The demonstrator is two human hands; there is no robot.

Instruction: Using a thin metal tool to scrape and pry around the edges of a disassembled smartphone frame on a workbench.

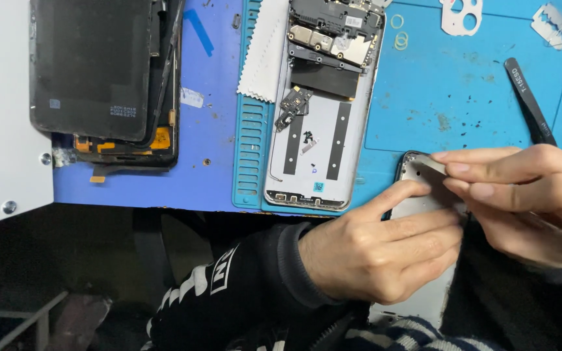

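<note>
My left hand (pixel 385 250) grips a silver phone back cover (pixel 417 179) at the near edge of the blue mat, index finger stretched along its upper left side. My right hand (pixel 521 188) pinches a thin metal tool whose tip (pixel 432 162) rests on the cover's top corner; its shaft runs out lower right. An opened phone frame (pixel 317 146) with exposed circuit board and black adhesive strips lies flat on the mat, above my left hand.
A stack of dark phone screens (pixel 102 75) lies at the upper left. Black tweezers (pixel 529 103), a razor blade (pixel 554 25), a white camera bezel (pixel 461 16), small rings (pixel 399 32) and a white cloth (pixel 265 52) sit on the blue mat (pixel 463 84).
</note>
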